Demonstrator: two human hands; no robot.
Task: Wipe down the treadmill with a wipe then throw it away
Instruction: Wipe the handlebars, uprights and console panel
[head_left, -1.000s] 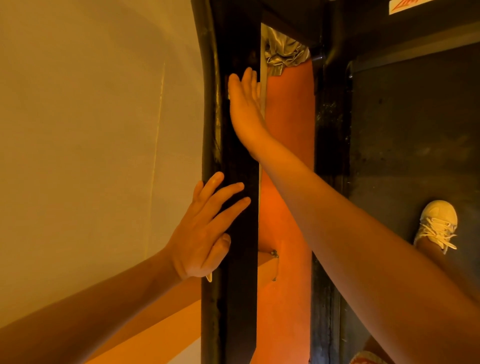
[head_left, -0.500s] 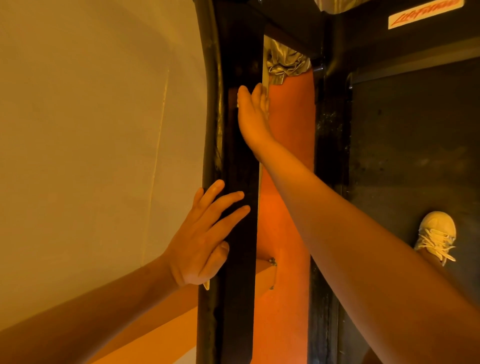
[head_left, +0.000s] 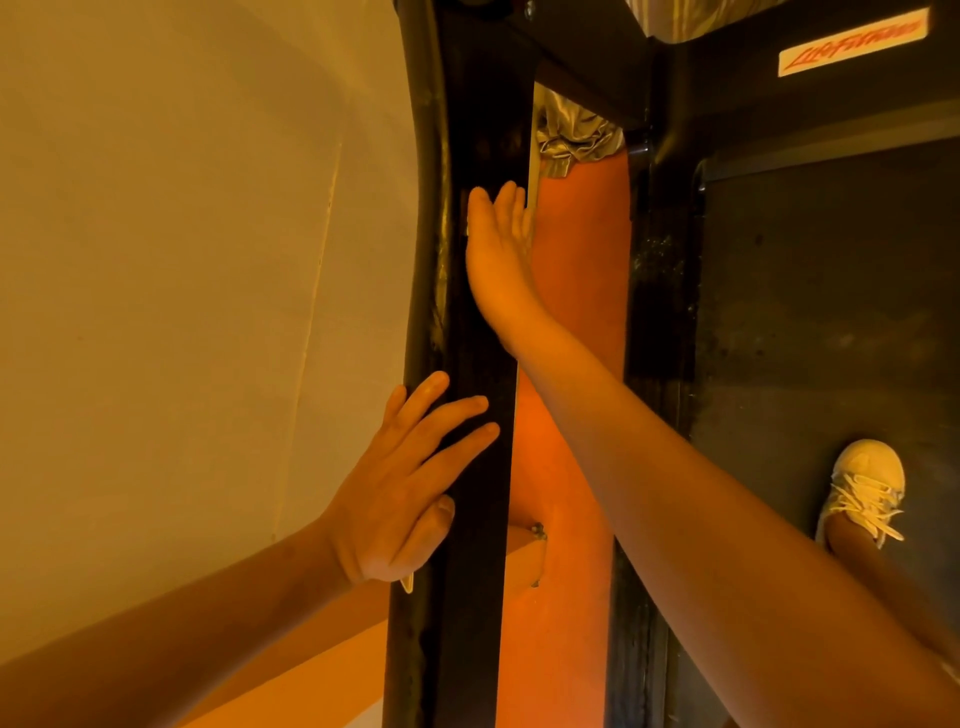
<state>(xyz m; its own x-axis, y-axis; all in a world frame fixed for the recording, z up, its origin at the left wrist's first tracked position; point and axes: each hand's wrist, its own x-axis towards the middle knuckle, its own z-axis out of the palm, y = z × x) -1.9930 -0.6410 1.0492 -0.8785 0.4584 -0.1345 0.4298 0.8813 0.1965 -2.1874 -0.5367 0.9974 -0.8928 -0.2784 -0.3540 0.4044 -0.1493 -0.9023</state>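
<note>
The likeliest slip is losing the wipe. Neither hand curls round anything, so a sheet pressed only under a flat palm could slide out and drop into the gap beside the treadmill's black side rail (head_left: 467, 519), onto the orange surface (head_left: 566, 623) below. The rail is also narrow, and a leaning palm could skid off its edge.

The left hand (head_left: 395, 493) lies on the rail with its fingers straight and spread. A pale scrap (head_left: 408, 583), probably the wipe, peeks out beneath its heel. The right hand (head_left: 496, 254) reaches farther along, fingers straight and together, flat against the rail. Whether anything lies under it I cannot tell. One shoe (head_left: 865, 483) stands on the belt (head_left: 831, 312).
</note>
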